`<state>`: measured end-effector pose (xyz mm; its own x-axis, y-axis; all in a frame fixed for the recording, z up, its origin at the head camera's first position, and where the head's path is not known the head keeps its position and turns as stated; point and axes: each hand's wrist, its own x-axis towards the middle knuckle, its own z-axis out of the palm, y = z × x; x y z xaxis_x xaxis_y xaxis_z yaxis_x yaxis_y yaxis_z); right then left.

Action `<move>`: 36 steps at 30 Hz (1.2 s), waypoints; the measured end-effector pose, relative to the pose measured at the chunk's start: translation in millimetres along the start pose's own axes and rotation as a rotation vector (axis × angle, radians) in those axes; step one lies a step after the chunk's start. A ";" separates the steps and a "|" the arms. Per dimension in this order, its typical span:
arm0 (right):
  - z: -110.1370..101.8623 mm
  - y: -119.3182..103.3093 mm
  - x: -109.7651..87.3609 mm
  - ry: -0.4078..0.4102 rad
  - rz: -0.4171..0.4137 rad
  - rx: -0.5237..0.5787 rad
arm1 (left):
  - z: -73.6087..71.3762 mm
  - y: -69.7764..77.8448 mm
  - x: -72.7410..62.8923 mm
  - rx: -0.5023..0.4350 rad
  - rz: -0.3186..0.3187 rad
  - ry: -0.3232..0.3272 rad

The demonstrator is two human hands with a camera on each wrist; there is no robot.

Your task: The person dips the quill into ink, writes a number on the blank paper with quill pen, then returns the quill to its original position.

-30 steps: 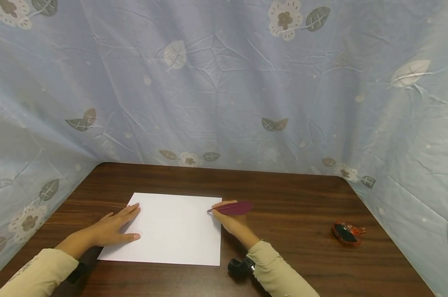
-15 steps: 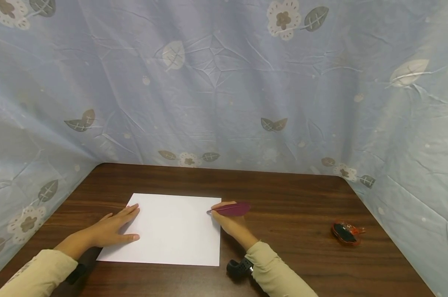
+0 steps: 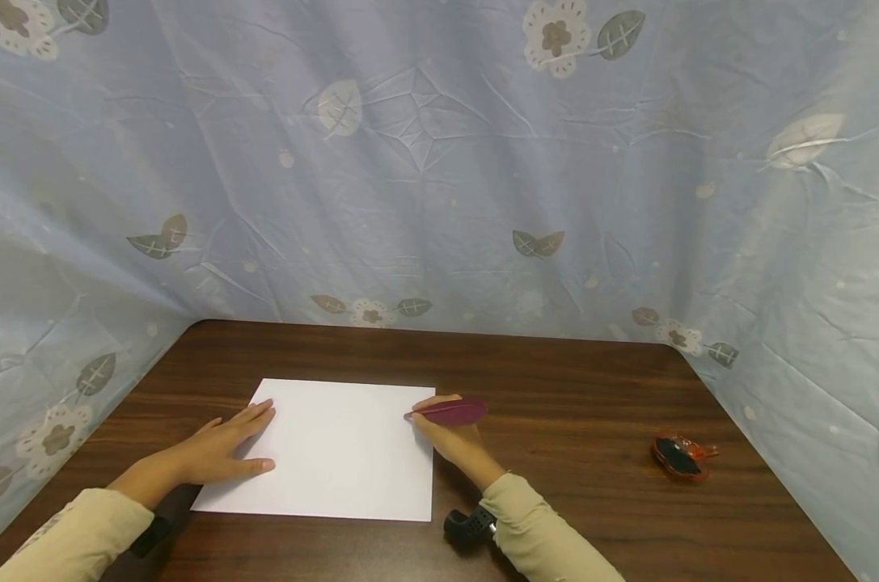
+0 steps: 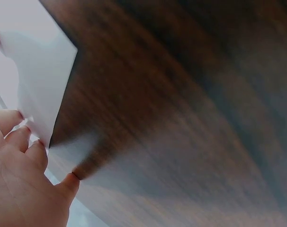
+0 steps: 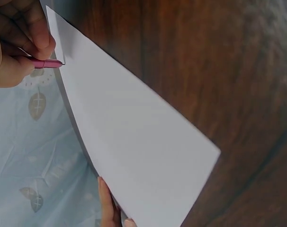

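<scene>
A blank-looking white sheet of paper [image 3: 337,453] lies on the dark wooden table. My left hand [image 3: 224,449] rests on its left side, fingers spread and thumb apart. In the left wrist view, that hand [image 4: 20,165] has several fingertips at the paper's edge [image 4: 49,61]. Near the sheet's right edge, my right hand [image 3: 450,428] pinches a maroon feather-shaped pen [image 3: 457,411], its plume pointing right. The right wrist view shows the pen's barrel [image 5: 49,63] between thumb and fingers of my right hand [image 5: 20,42], its point right at the paper.
A translucent red case [image 3: 682,456] with a dark inside sits on the table's right side. Black wrist gear [image 3: 468,525] hangs below my right sleeve. Pale blue patterned cloth [image 3: 424,202] surrounds the table [image 3: 570,388] at the back and sides.
My right hand and the pen have shifted slightly left. The left hand and the sheet have stayed in place.
</scene>
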<state>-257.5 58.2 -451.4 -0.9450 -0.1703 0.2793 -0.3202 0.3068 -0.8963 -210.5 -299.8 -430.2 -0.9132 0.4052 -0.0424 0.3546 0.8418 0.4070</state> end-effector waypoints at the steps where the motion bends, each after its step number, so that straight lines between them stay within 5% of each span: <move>1: -0.1 -0.5 -0.1 -0.002 0.006 -0.005 | -0.1 0.2 0.3 -0.002 0.001 0.000; 8: 2.8 -5.4 -1.8 -0.019 0.037 -0.069 | 0.5 -1.3 2.7 0.008 0.002 -0.004; 18: 12.1 -10.6 -9.0 -0.034 0.016 0.106 | 0.4 -2.0 2.9 -0.003 0.002 -0.014; 26: 7.3 -40.8 -22.4 -0.142 -0.013 0.162 | 1.1 -2.9 2.5 -0.007 -0.001 -0.024; 30: 7.9 -39.9 -23.4 -0.196 -0.068 0.168 | 0.5 -1.1 1.5 -0.016 -0.002 -0.027; 36: 16.6 -12.6 -17.4 -0.271 -0.257 0.208 | -0.2 -1.0 0.9 -0.001 0.002 -0.018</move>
<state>-235.9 41.7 -450.7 -0.7755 -0.4650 0.4270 -0.4963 0.0312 -0.8676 -211.7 -300.3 -430.5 -0.9089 0.4129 -0.0580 0.3559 0.8407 0.4081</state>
